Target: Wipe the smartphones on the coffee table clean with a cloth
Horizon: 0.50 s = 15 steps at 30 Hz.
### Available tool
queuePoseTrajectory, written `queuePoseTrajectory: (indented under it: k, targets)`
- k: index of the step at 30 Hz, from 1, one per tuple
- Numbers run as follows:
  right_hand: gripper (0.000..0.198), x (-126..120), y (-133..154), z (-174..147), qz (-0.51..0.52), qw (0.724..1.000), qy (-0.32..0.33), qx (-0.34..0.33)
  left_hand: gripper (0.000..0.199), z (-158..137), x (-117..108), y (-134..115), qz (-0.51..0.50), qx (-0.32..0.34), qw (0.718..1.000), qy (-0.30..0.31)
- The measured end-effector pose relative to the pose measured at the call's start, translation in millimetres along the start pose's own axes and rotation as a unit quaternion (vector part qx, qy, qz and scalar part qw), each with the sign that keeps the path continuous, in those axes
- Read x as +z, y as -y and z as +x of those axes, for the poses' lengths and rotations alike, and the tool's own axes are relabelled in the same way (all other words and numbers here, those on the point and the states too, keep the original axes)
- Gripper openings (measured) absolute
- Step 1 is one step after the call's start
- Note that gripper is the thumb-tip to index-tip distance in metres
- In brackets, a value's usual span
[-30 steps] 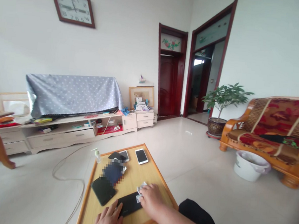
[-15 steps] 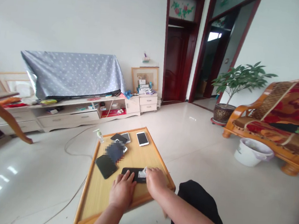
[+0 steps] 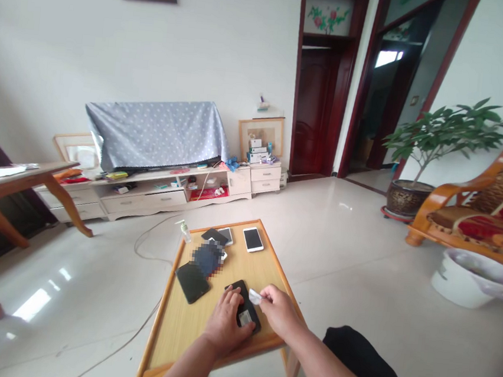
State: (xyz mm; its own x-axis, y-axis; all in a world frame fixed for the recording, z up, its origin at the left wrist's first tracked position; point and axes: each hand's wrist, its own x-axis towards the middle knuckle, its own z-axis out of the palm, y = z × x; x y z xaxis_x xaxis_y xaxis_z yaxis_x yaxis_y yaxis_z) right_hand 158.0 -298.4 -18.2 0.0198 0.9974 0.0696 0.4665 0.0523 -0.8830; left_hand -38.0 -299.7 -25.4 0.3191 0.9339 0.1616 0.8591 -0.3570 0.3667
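Note:
Near the front of the low wooden table [image 3: 215,333] lies a black phone [image 3: 241,294], its white label [image 3: 245,318] facing up. My left hand [image 3: 225,319] rests over it, fingers along one side and thumb at the near corner, gripping it against the table. My right hand [image 3: 279,310] is closed, pinching a small white piece that looks like a folded tissue [image 3: 255,297] just at the phone's right edge. Left of my hands is a black tablet [image 3: 192,282]. Farther back is a white phone [image 3: 253,239] with a dark screen.
A pump bottle [image 3: 184,231] stands at the table's far left corner. Beside it are a dark flat device [image 3: 215,236] and a blurred stack [image 3: 208,258]. A cable [image 3: 131,331] runs over the floor at left. A white bucket [image 3: 469,277] stands at right.
The black phone has turned from lying crosswise to pointing away from me. My left hand now spans it. My right hand has lifted the white tissue off its face to the edge. The view has shifted.

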Motion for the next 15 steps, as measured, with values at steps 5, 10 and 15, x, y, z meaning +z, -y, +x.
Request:
queuePoseTrajectory:
  k: [5,10,15]
  targets:
    - [0.006,7,-4,7,0.078,0.996,-0.049,0.012,0.046,2,-17,-10,0.011,0.043,0.999,0.018]
    - [0.016,7,8,9,0.195,0.974,-0.086,0.081,0.072,-19,-19,-20,0.065,-0.119,0.99,-0.048]
    - [0.031,23,23,-3,0.211,0.975,-0.046,0.056,0.08,-32,-14,-23,0.074,-0.147,0.986,-0.031]
